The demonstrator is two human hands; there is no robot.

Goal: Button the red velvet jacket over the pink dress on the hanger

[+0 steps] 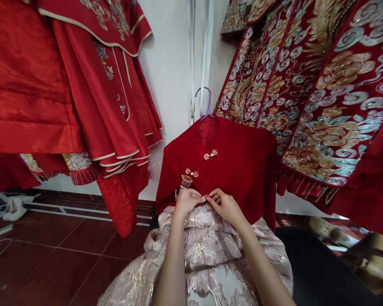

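Observation:
A dark red velvet top (236, 157) hangs in front of me on a purple hanger (209, 102). Two jewelled flower clasps sit on its front: one clasp (210, 154) below the collar, and another clasp (191, 173) lower left with a beaded tassel pendant (186, 182). At the hem, my left hand (189, 199) and my right hand (224, 205) meet, fingertips pinched from both sides on a small jewelled clasp (204, 196). Fingers cover most of that clasp, so whether it is fastened cannot be seen. Below lies a pale pink and gold brocade skirt (210, 246).
Red garments (105, 93) with cream piping hang at left. A heavily embroidered red and gold garment (332, 97) hangs at right. White poles (206, 51) rise behind the hanger. A black seat (319, 267) stands lower right, and white shoes (14, 209) rest at left.

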